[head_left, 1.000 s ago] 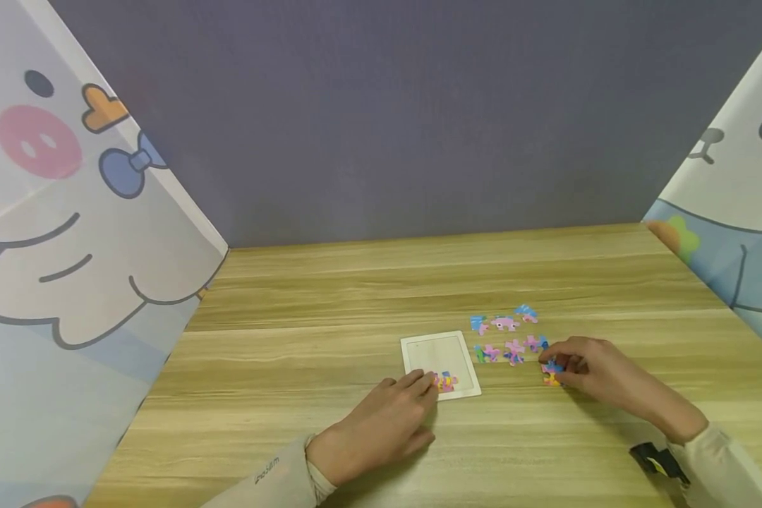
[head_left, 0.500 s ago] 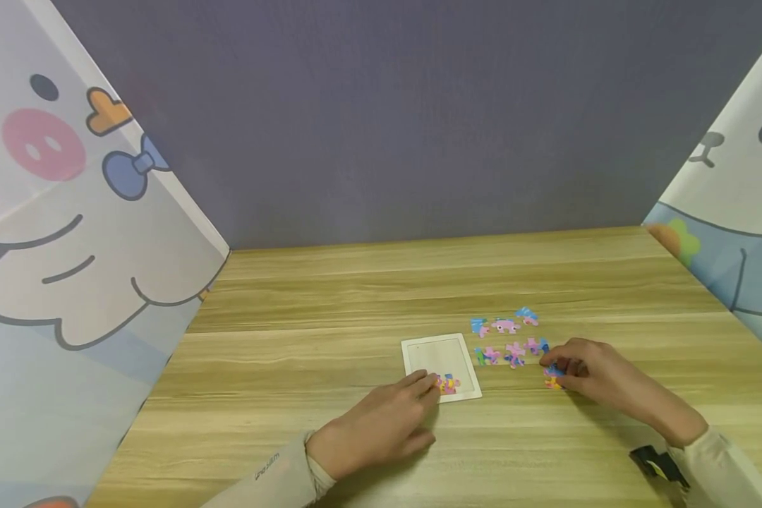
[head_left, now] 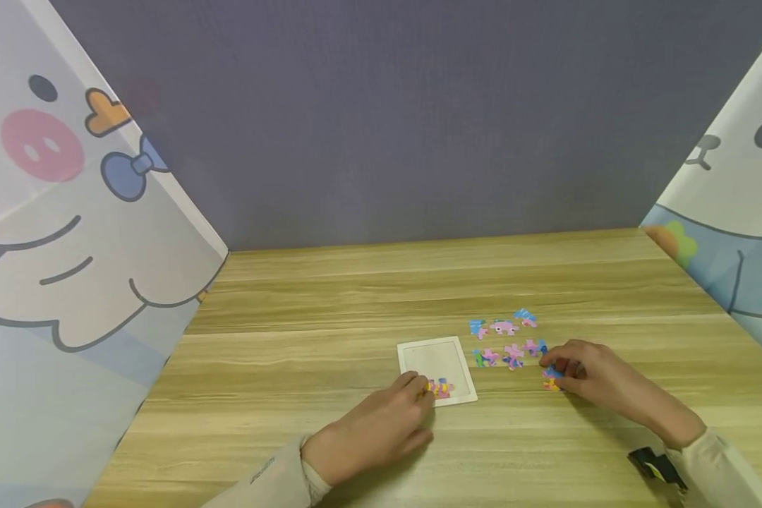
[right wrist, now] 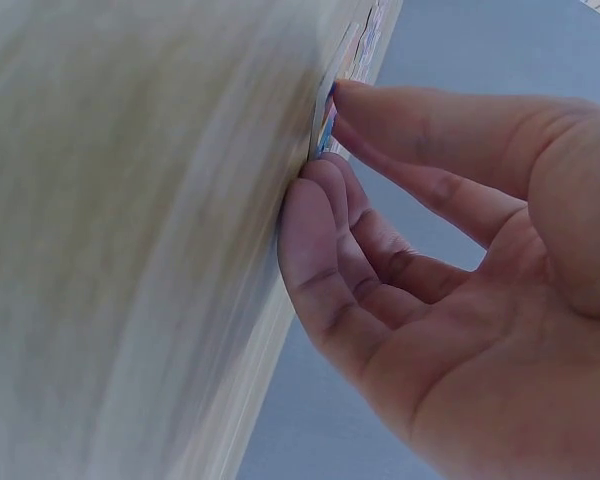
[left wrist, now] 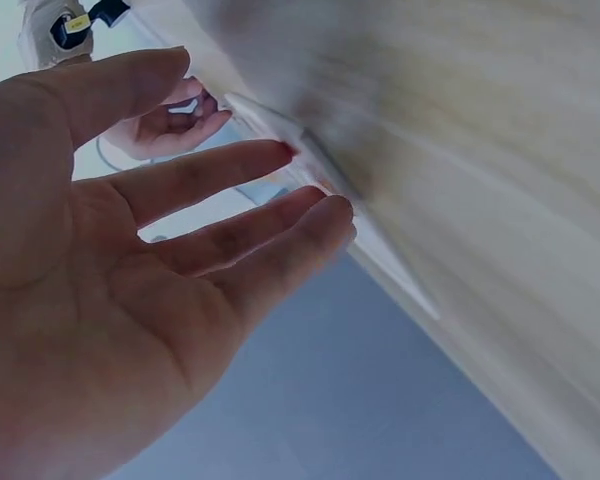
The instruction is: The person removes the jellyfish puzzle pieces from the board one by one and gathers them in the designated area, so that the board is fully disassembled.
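Note:
My left hand (head_left: pixel 377 430) lies over the near-left part of a pale square puzzle tray (head_left: pixel 441 358). Its fingertips touch the joined, mostly pink and yellow jigsaw pieces (head_left: pixel 443 388) in the tray's near part. In the left wrist view the fingers (left wrist: pixel 250 250) are spread and only slightly bent, reaching the tray. My right hand (head_left: pixel 600 374) pinches a blue and yellow jigsaw piece (head_left: pixel 551 384) at the tabletop, right of the tray. The right wrist view shows the thumb (right wrist: pixel 410 115) on the piece's edge, other fingers bent against the table; the piece is partly hidden.
Behind the right hand's piece lie more loose jigsaw pieces in two rows, a back row with a pink eyed piece (head_left: pixel 504 327) and a nearer row (head_left: pixel 513 355). A grey wall (head_left: pixel 432 120) bounds the wooden table (head_left: pixel 305 296), with cartoon-printed panels (head_left: pixel 57 233) at both sides.
The left fingers have bent slightly over the pieces in the tray, and the tray has shifted a little left. The right hand stays at its piece.

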Tool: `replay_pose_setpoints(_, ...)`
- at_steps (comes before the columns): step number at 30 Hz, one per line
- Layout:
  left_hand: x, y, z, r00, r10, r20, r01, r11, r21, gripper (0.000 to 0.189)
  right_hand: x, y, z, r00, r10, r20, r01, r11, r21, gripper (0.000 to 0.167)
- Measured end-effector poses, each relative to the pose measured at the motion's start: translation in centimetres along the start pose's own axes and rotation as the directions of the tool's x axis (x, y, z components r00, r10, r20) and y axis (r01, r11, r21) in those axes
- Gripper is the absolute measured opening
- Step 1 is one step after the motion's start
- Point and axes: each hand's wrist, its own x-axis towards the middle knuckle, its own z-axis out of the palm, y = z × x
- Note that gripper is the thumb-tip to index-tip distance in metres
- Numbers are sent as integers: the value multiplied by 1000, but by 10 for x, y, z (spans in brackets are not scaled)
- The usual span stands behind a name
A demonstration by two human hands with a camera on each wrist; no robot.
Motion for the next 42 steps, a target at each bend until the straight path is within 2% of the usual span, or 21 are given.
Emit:
replay_pose_setpoints(6,-3,1,-5,1000,16,26,-17,998,63,44,0,-1,0,1000,7,4,-7,1000,-15,22)
replay_pose_setpoints(10,-5,1,-8,999,28,22,-30,996,86,44,0,-1,-1,1000,-14,12,14,1000,-21,23)
replay_pose_setpoints(14,-11,1,-12,1000,-1,9,0,998,67,37,1,-3,-2,1000,-9,-3,9,999,-33,21)
replay_pose_setpoints(17,-15,2,-11,999,-34,13,33,998,50,34,3,-7,-2,999,-17,-48,15,998,-55,20)
replay_pose_setpoints(23,-16,0,-6,998,-49,31,50,999,-1,44,16,-21,-5,994,-65,-91,55,993,-107,24)
replay_pose_setpoints(28,-11,-7,-3,998,-45,54,47,998,-43,48,35,-40,-7,994,-83,-67,72,985,-156,20)
replay_pose_setpoints(34,-9,-11,-4,995,-51,87,56,997,-49,46,61,-66,5,985,-172,-22,168,977,-134,18)
replay_pose_setpoints(37,-9,-12,-3,996,-49,81,53,998,-43,43,73,-77,14,975,-221,3,220,967,-126,16)
replay_pose_setpoints(42,-8,-12,0,999,-35,41,36,999,-23,44,87,-93,31,967,-243,78,251,960,-121,18)
